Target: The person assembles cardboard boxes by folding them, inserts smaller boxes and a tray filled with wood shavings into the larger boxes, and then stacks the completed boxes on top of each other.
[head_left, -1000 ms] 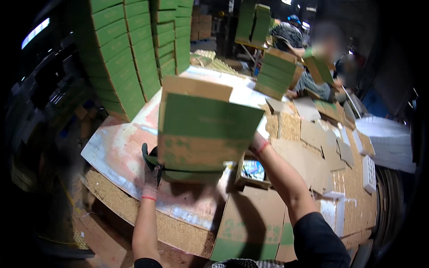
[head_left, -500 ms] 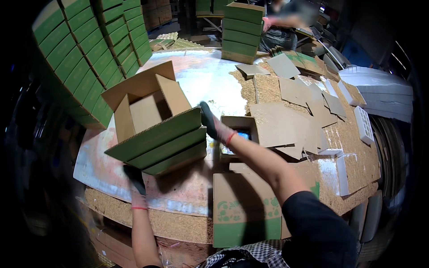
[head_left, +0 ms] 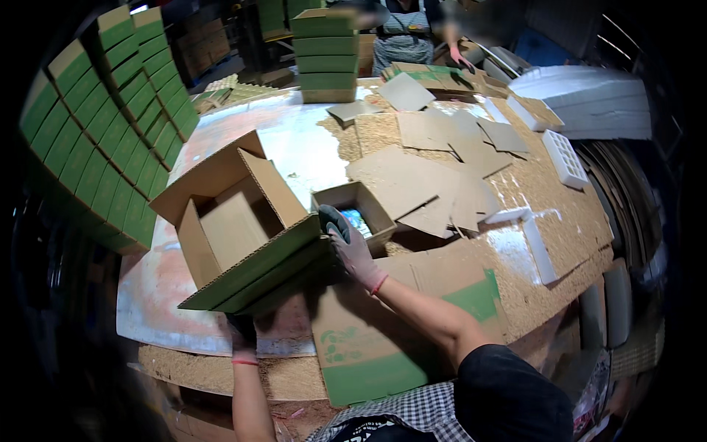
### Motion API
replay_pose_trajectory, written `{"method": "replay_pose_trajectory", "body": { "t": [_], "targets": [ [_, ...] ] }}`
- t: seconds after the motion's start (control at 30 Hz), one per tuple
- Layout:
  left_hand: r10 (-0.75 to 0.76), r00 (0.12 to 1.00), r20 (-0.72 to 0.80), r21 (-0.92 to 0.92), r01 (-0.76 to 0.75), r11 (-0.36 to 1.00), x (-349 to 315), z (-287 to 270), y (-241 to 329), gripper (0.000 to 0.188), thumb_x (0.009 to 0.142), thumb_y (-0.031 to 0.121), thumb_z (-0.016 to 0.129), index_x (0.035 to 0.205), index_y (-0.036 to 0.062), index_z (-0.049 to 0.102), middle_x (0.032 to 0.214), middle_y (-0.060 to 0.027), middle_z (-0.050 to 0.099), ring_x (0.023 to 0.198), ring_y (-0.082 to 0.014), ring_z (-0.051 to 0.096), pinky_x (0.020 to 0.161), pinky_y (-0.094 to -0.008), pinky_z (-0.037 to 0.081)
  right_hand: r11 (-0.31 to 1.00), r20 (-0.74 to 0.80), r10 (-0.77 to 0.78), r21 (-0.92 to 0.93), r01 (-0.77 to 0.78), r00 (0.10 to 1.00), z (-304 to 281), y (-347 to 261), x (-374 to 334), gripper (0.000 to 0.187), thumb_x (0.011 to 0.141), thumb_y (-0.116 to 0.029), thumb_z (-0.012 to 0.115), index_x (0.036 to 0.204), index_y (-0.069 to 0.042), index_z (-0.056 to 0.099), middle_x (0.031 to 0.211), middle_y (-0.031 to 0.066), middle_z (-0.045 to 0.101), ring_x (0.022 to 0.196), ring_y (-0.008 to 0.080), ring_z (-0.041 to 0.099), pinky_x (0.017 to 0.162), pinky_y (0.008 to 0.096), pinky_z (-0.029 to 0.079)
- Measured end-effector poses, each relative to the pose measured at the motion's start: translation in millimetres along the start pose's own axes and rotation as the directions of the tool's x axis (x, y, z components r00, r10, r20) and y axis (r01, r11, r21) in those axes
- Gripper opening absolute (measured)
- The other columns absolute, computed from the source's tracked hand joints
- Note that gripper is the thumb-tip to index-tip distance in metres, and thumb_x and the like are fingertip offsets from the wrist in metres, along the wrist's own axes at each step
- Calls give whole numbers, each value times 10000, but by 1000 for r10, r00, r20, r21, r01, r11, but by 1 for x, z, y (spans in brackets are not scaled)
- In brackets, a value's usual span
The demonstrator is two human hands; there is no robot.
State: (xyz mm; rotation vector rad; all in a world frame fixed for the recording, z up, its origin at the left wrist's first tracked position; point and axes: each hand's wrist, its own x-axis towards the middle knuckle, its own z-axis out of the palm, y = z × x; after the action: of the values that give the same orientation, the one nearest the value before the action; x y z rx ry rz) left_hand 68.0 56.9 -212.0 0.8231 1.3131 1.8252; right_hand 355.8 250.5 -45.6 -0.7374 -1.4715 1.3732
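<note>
An open cardboard carton point(head_left: 258, 267), brown inside with a banded green outer face, is tilted between my hands over the left part of the table. Its upright flaps frame the open top. My right hand point(head_left: 350, 249), in a grey-palmed glove, grips the carton's right edge. My gloved left hand point(head_left: 243, 340) supports it from below at the near edge; its fingertips are hidden beneath. Just beyond my right hand stands a small open box point(head_left: 379, 221) with blue packets inside. Near me, a flattened carton point(head_left: 383, 324) with green print lies under my right forearm.
Tall stacks of green cartons point(head_left: 96, 147) stand at the left. Another carton stack point(head_left: 325, 59) is at the far edge, near a co-worker point(head_left: 403, 37). Loose cardboard sheets point(head_left: 423, 184) cover the right, with a white foam tray point(head_left: 565, 158) beyond.
The carton has tipped further, its open top facing more toward me. My right hand has shifted along its right edge. The whole view has turned, and the co-worker shows more fully.
</note>
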Motion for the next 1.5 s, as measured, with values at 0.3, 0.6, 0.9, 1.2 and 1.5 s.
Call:
{"method": "replay_pose_trajectory", "body": {
  "t": [0.3,0.6,0.9,1.2,1.5],
  "targets": [
    [-361,795,-488,-239,276,931,-84,69,-25,698,853,575,448,1348,105,303,1241,-60,390,1108,-194,405,976,-338,312,422,-377,-347,-881,-216,859,-290,-25,-106,419,894,-179,492,1272,-15,416,1274,207,449,1230,343,387,1019,396,309],
    [-381,921,80,556,276,784,-134,307,48,572,874,281,598,1289,-17,341,1175,-106,518,1022,-169,505,866,-274,427,445,-187,323,-835,-323,928,-390,15,-118,756,859,-388,502,1354,91,191,1321,303,378,1212,375,424,1014,328,319],
    [715,688,125,767,-524,370,-141,372,189,681,747,309,693,1273,9,381,1290,-176,405,1186,-252,421,994,-322,353,967,-225,-252,-25,253,941,-381,-144,-65,503,724,46,355,1206,-41,469,1063,2,527,825,56,465,720,162,384],
    [-244,670,701,700,-712,56,-95,427,246,495,842,401,539,1197,62,475,1072,-159,582,989,-347,563,822,-396,463,-28,578,-435,-775,631,690,-331,-190,-99,590,705,-422,673,1171,-104,498,1275,77,456,1221,257,385,1080,454,210],
    [-441,661,607,792,-549,268,-79,410,233,301,835,264,537,943,-16,535,872,-239,598,824,-385,580,748,-438,449,338,515,-701,-368,866,493,-335,-229,-108,215,710,-199,677,864,-84,581,897,91,570,925,292,562,960,485,387]
  ]
}}
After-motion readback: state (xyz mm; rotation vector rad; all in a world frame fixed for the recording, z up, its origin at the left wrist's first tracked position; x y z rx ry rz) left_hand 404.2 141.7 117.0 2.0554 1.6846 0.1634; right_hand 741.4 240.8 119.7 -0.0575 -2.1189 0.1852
